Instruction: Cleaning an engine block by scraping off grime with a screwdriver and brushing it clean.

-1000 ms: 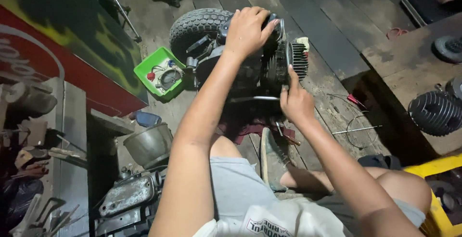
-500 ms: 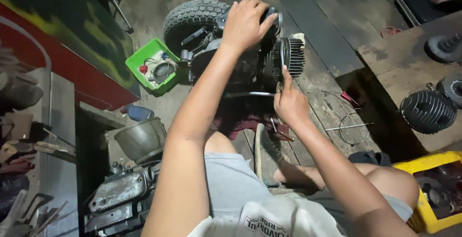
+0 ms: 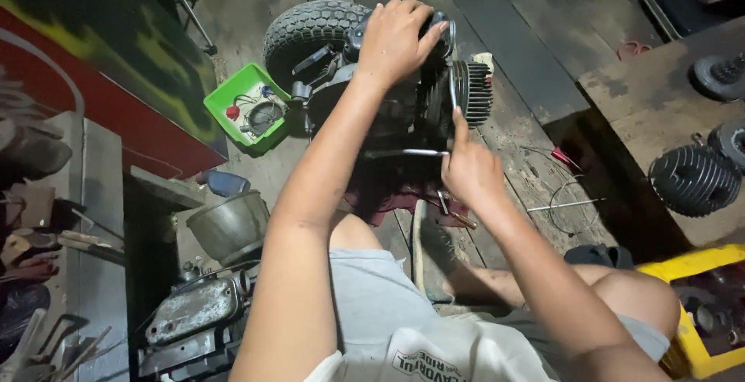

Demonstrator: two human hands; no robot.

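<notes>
Small-engine repair workshop, work done on the floor.
Dark oil-stained plank floor [image 3: 543,48]; knobby tyre [image 3: 306,33] beside a stripped engine [image 3: 411,110] with finned cylinder [image 3: 472,91]; green tray [image 3: 233,107] of small parts; spare finned cylinder [image 3: 694,180] on a wooden desk [image 3: 644,103]; engine casing [image 3: 190,312]; metal bucket [image 3: 229,227].

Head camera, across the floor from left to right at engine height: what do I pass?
Green tray → tyre → left hand on the engine top → finned cylinder → loose finned cylinder on the right platform.
</notes>
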